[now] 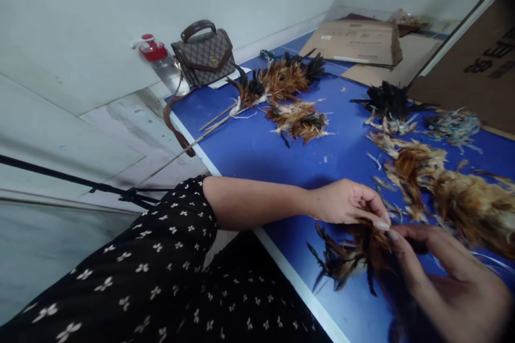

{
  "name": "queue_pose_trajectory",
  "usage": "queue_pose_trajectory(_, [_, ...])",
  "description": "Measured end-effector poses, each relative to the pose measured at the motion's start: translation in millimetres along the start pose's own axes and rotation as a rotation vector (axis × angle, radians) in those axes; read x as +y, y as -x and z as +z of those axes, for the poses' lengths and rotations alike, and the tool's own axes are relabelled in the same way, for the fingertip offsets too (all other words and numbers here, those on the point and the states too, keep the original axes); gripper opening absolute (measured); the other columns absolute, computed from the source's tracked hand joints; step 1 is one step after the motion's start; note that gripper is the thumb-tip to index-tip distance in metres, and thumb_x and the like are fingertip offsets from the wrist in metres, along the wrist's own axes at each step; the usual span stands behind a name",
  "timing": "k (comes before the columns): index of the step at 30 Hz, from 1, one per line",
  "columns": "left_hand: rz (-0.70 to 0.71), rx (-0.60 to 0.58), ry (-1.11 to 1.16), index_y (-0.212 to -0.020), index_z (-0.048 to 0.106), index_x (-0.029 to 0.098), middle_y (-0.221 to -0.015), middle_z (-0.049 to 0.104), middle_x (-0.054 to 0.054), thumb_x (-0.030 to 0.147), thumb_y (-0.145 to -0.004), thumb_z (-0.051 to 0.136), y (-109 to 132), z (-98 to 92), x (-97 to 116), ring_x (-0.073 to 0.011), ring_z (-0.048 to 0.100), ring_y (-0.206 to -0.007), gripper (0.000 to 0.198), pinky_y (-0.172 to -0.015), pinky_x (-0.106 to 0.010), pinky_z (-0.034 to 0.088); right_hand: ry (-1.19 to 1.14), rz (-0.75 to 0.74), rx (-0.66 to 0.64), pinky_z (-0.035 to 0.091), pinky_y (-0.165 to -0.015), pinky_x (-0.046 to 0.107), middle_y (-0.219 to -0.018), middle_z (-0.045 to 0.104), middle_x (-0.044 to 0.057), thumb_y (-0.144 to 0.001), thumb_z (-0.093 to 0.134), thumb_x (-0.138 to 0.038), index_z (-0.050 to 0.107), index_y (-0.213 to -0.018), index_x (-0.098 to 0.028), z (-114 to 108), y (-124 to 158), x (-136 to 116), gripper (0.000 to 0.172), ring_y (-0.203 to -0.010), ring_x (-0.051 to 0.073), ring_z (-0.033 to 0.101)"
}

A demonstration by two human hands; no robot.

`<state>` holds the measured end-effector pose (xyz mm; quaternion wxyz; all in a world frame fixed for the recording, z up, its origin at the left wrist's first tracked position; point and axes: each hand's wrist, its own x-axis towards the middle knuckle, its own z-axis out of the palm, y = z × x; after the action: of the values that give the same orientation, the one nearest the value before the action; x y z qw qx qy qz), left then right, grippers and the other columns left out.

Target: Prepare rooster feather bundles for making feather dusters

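Observation:
Near the front edge of the blue table (281, 155), my left hand (350, 203) pinches the top of a small bunch of brown and black feathers (346, 257). My right hand (446, 273) meets it from the right, thumb and forefinger closed at the same end of the bunch, the fingertips of both hands almost touching. The feathers spread out below my left hand toward the table edge. Just beyond my hands lies a long pile of tan and brown feathers (454, 187).
Feathers tied on thin sticks (281, 80) lie farther back, with a loose brown clump (300, 120) beside them. Black feathers (386, 102) and a bluish tangle (454, 126) are at the right. A handbag (207, 56), bottle (163, 64) and cardboard (354, 40) stand behind.

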<state>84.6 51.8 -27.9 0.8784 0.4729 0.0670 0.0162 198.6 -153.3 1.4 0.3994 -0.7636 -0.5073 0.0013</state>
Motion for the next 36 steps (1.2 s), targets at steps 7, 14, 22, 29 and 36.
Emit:
queue_pose_trajectory(7, [-0.013, 0.077, -0.028, -0.08, 0.076, 0.013, -0.086, 0.079, -0.001, 0.04, -0.035, 0.117, -2, 0.2, -1, -0.0133, 0.071, -0.085, 0.067, -0.097, -0.04, 0.055, -0.028, -0.116, -0.04, 0.059, -0.082, 0.033, -0.102, 0.081, -0.003, -0.109, 0.075, -0.047, 0.079, -0.105, -0.033, -2, 3, 3, 0.016, -0.08, 0.02, 0.076])
queue_pose_trajectory(14, [-0.038, 0.075, -0.042, -0.084, 0.076, 0.013, -0.087, 0.079, -0.001, 0.041, -0.039, 0.117, 0, -0.7, -1, -0.0129, 0.071, -0.082, 0.067, -0.09, -0.038, 0.055, -0.001, -0.079, -0.017, 0.059, -0.083, 0.033, -0.113, 0.082, -0.002, -0.106, 0.078, -0.055, 0.082, -0.118, -0.033, -3, 3, 17, 0.025, -0.089, 0.021, 0.077])
queue_pose_trajectory(22, [-0.051, 0.045, -0.043, -0.083, 0.077, 0.013, -0.088, 0.08, -0.001, 0.035, -0.04, 0.117, -4, -5.4, -7, -0.0132, 0.073, -0.087, 0.063, -0.097, -0.038, 0.056, -0.064, -0.089, -0.044, 0.058, -0.09, 0.035, -0.109, 0.081, 0.0, -0.11, 0.073, -0.048, 0.079, -0.108, -0.033, 3, 4, -1, 0.016, -0.092, 0.022, 0.076])
queue_pose_trajectory(29, [-0.024, 0.039, -0.056, -0.083, 0.078, 0.013, -0.088, 0.079, -0.001, 0.034, -0.039, 0.117, -2, -4.1, -4, -0.0136, 0.073, -0.086, 0.062, -0.1, -0.04, 0.056, -0.083, -0.118, -0.045, 0.056, -0.083, 0.034, -0.106, 0.08, 0.0, -0.107, 0.077, -0.046, 0.079, -0.105, -0.031, 4, 5, 3, 0.015, -0.089, 0.021, 0.075])
queue_pose_trajectory(36, [0.092, 0.036, -0.112, -0.078, 0.075, 0.014, -0.09, 0.078, -0.002, 0.04, -0.042, 0.117, -3, -4.6, -5, -0.014, 0.071, -0.089, 0.061, -0.101, -0.042, 0.056, -0.155, 0.034, -0.063, 0.067, -0.097, 0.038, -0.131, 0.083, 0.004, -0.101, 0.08, -0.056, 0.085, -0.126, -0.036, 6, 7, 20, 0.032, -0.113, 0.028, 0.082])
